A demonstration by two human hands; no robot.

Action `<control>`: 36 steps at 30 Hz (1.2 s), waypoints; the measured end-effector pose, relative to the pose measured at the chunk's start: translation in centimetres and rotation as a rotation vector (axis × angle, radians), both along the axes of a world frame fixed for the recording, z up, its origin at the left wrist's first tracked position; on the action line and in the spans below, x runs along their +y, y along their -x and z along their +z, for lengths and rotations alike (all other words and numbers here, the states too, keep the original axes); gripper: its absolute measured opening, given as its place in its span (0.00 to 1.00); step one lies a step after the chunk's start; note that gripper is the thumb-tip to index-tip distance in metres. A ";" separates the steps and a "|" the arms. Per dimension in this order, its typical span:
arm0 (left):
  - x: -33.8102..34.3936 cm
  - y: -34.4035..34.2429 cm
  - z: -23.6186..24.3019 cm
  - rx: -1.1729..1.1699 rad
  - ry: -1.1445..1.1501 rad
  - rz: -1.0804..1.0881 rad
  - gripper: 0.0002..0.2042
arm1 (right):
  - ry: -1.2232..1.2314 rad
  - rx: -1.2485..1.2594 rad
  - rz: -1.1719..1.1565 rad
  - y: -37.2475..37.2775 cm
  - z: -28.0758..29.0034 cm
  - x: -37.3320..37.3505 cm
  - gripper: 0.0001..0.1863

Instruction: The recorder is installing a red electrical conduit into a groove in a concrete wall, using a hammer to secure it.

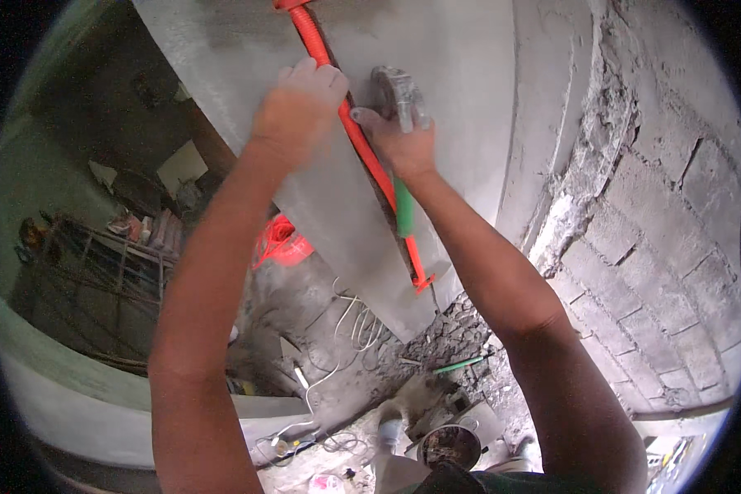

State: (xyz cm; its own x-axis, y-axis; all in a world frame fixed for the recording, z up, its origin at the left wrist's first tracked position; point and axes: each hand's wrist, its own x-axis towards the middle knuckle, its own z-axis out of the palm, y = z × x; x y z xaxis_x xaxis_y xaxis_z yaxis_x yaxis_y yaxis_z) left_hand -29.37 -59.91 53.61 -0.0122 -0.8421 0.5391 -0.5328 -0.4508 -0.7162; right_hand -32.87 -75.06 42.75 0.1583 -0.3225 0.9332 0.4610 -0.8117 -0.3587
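A red-orange corrugated conduit (309, 34) runs slantwise in a narrow groove down the grey plastered wall (461, 90). Its lower end reaches an orange flanged piece (424, 284). My left hand (305, 95) is closed at the upper part of the conduit, fingers curled against it and slightly blurred. Just right of the conduit, my right hand (399, 140) grips a dusty hammer-like tool (395, 90). The tool's dark, curved head shows above the fingers, and a green handle (404, 210) comes out below the wrist. Its exact kind is partly hidden by the hand.
Bare blockwork (659, 272) and a rough, broken edge stand at the right. Rubble (461, 329) lies at the wall's foot. Below are a white cable (354, 321), a bucket (449, 447) and a green rod (461, 364). A coil of orange conduit (281, 243) and a metal rack (111, 255) are left.
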 end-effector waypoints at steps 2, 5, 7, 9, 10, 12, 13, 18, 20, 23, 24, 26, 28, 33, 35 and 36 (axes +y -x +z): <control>0.0 0.0 0.0 -0.016 0.000 0.014 0.12 | -0.190 0.122 0.155 -0.1 -0.2 0.4 0.32; -0.1 0.2 0.0 -0.030 0.014 0.025 0.12 | -0.267 0.389 0.133 -0.5 -0.3 1.0 0.29; -0.2 0.5 -0.1 0.003 0.011 0.099 0.12 | -0.267 0.236 0.040 -0.8 -0.6 1.7 0.24; -0.5 1.1 -0.4 -0.022 0.014 0.076 0.11 | -0.231 0.305 -0.049 -1.2 -1.1 2.4 0.23; -0.6 1.4 -0.3 -0.070 0.022 0.128 0.10 | -0.191 0.380 -0.127 -1.4 -1.2 2.6 0.22; -0.5 2.3 -0.6 0.044 0.087 0.096 0.09 | -0.216 0.464 -0.129 -1.7 -1.3 3.0 0.20; -0.4 2.8 -0.6 0.143 0.154 0.069 0.09 | -0.236 0.524 -0.122 -1.8 -1.3 3.1 0.19; 1.3 4.5 1.6 0.261 0.263 -0.120 0.07 | -0.214 0.409 -0.088 -2.0 -0.8 2.5 0.22; 1.9 5.0 3.8 0.224 0.268 -0.257 0.07 | -0.217 0.374 -0.079 -2.0 -0.8 2.4 0.22; 3.2 6.1 7.0 1.045 0.520 -0.109 0.09 | -0.163 0.325 -0.058 -2.0 -1.1 2.5 0.17; 3.4 6.4 8.0 1.210 0.518 -0.169 0.13 | -0.162 0.314 -0.048 -2.1 -1.2 2.5 0.17; 3.1 6.8 8.5 1.366 0.508 -0.236 0.17 | -0.161 0.292 -0.042 -2.2 -1.3 2.4 0.17; 2.6 6.7 8.4 1.028 0.469 -0.260 0.10 | -0.231 0.353 -0.002 -2.4 -1.4 2.3 0.16; 1.0 4.7 9.5 0.912 0.185 -0.175 0.10 | -0.258 0.400 -0.060 -2.2 -1.3 2.3 0.21; 0.4 3.8 9.4 0.803 0.065 -0.180 0.09 | -0.236 0.392 -0.084 -2.0 -1.2 2.4 0.21; 0.0 3.4 9.2 0.662 0.124 -0.110 0.07 | -0.261 0.388 -0.062 -1.8 -1.1 2.5 0.21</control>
